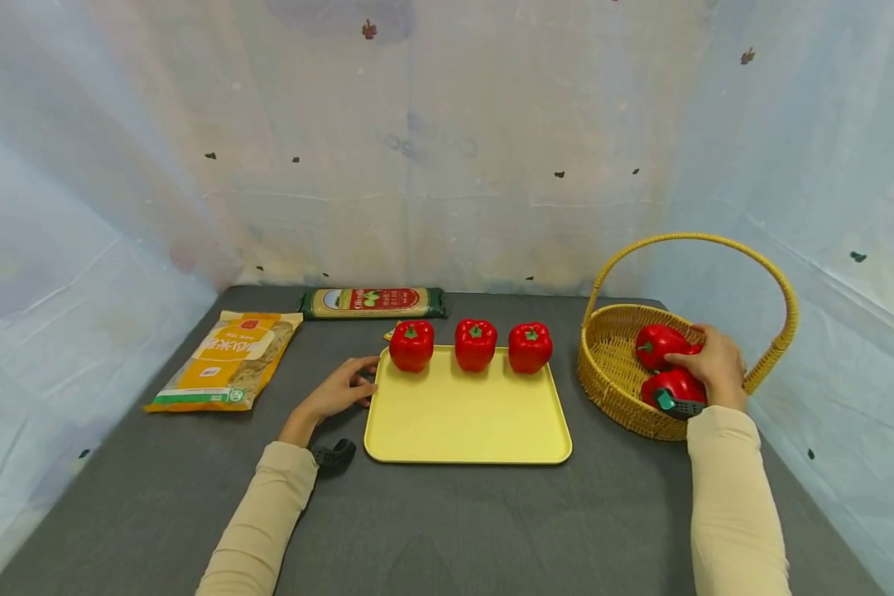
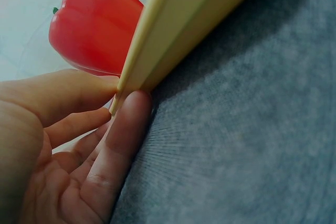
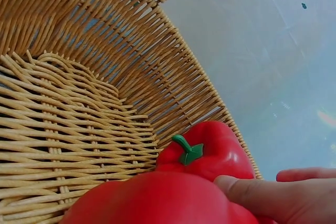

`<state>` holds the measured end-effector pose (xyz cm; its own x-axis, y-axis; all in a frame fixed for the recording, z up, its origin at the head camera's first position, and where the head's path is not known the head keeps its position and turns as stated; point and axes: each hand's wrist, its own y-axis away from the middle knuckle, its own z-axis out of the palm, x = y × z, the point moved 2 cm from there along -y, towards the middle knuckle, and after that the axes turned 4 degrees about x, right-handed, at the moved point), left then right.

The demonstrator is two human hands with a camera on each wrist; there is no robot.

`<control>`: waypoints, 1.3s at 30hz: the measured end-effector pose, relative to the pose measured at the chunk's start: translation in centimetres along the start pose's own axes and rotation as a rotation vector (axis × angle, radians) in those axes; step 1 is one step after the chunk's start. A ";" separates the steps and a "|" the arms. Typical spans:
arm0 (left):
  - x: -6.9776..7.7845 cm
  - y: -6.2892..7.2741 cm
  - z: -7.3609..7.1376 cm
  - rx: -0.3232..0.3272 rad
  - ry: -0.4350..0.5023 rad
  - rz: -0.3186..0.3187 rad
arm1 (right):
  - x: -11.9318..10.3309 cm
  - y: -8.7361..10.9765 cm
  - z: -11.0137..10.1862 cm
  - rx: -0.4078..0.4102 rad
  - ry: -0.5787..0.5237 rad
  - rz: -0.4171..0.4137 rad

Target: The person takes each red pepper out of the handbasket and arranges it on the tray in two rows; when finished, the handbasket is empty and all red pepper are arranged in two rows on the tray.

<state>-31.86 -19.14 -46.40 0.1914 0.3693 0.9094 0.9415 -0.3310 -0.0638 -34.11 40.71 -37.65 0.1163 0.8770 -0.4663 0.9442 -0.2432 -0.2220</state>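
My left hand [image 1: 345, 387] pinches the left rim of a yellow tray [image 1: 469, 422]. In the left wrist view, the thumb lies on top of the tray's edge and a finger [image 2: 123, 129] is under it. Three red bell peppers [image 1: 476, 345] stand in a row along the tray's far side. On the right, my right hand [image 1: 718, 364] reaches into a wicker basket [image 1: 603, 389] and holds a red bell pepper [image 1: 659, 346], its thumb [image 3: 252, 192] on the red surface. Another red bell pepper [image 3: 157, 200] lies nearer the wrist. The far fingertips are partly hidden.
A yellow food packet [image 1: 227, 362] lies at the left of the dark table. Near the back wall lies a long green packet [image 1: 372, 303], with a small yellow item partly hidden behind the tray. The basket's tall handle [image 1: 685, 237] arches up beside my right forearm.
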 end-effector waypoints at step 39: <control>0.1 0.2 0.0 -0.013 0.028 0.016 | -14.5 5.3 -1.8 0.175 -0.510 -0.376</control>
<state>-31.68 -19.14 -46.28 0.1981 0.3394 0.9195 0.9348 -0.3475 -0.0732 -30.22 27.50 -30.53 -0.4126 0.6196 -0.6677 0.8231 -0.0604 -0.5647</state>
